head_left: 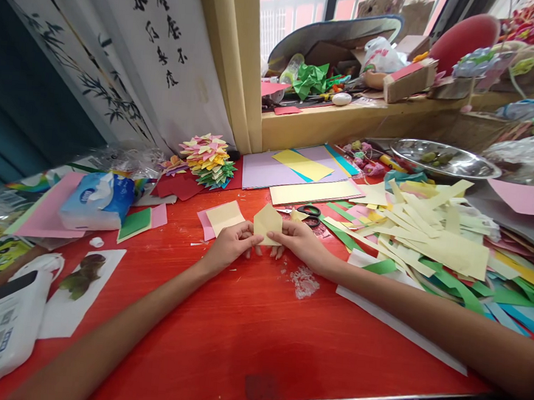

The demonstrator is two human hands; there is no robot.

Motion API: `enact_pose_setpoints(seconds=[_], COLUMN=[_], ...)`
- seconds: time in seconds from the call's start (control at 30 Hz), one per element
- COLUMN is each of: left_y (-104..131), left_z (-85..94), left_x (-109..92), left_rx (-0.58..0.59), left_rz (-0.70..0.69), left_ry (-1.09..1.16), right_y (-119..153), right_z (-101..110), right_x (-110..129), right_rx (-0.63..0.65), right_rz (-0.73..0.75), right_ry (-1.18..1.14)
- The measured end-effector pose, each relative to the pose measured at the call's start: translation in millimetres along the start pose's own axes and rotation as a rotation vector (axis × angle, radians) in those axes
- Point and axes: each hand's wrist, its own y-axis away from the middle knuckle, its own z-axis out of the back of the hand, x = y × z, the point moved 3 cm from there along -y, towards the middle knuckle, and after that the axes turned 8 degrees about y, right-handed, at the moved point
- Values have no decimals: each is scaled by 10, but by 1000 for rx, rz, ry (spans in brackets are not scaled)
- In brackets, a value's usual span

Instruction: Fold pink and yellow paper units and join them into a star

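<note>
Between my two hands, above the middle of the red table, is a small pale yellow piece of paper [268,220] with a pointed, folded top. My left hand [233,241] pinches its left lower edge between thumb and fingers. At the right edge, my right hand [301,242] grips it the same way, thumb in front. Just left of it lies a cream paper square [224,216] with a crease, partly over a pink sheet [207,223]. Behind my right hand are black-handled scissors [310,215], their blades partly hidden by a yellow paper scrap.
Cut paper strips [429,229] heap up on the right, near a metal dish [443,159]. A folded-paper ornament [209,159] stands at the back beside a lilac sheet [262,169]. Leftward are a tissue pack [97,203] and a white box [5,322]. White crumbs [304,283] lie in front.
</note>
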Motion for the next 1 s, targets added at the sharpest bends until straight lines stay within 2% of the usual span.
enact_pose_setpoints(seconds=[0.3,0.5,0.73,1.0], left_y=[14,27,9,11], left_z=[-15,-12,-10,30], left_x=[-15,-7,10,-22], left_rx=[30,24,29,-118], left_rz=[-16,-11,-8,-43], left_ry=[-88,-158,-100,24], right_y=[-11,-10,-6,-2], right_z=[26,9,-9,-17], right_x=[-28,-10,9,-16], right_rx=[-86,-58,-28,40], right_rz=[-49,-23,-52,-62], right_ry=[1,24,36,59])
